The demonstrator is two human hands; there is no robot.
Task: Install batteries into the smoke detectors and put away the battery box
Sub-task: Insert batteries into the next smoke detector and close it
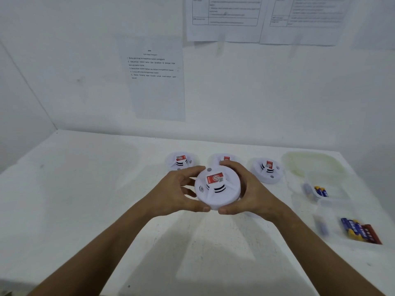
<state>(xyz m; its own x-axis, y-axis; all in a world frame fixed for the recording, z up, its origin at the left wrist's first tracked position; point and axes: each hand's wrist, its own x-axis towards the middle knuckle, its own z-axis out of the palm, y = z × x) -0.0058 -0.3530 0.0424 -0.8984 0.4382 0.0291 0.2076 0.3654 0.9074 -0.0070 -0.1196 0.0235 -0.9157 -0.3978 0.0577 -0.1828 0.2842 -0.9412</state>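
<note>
I hold a round white smoke detector [217,188] with a red label above the middle of the white table, face up. My left hand [181,189] grips its left rim and my right hand [249,191] grips its right rim. Three more white detectors lie behind it: one at the left [181,162], one in the middle [224,158] partly hidden by my fingers, one at the right [267,169]. A clear battery box [324,189] at the right holds blue and yellow batteries [320,191]. More batteries [359,230] lie in another clear container nearer me.
A translucent lid [312,163] rests at the table's far right corner. Printed sheets [154,77] hang on the white wall behind. The table [85,189] meets walls at the back and left; its right edge runs past the batteries.
</note>
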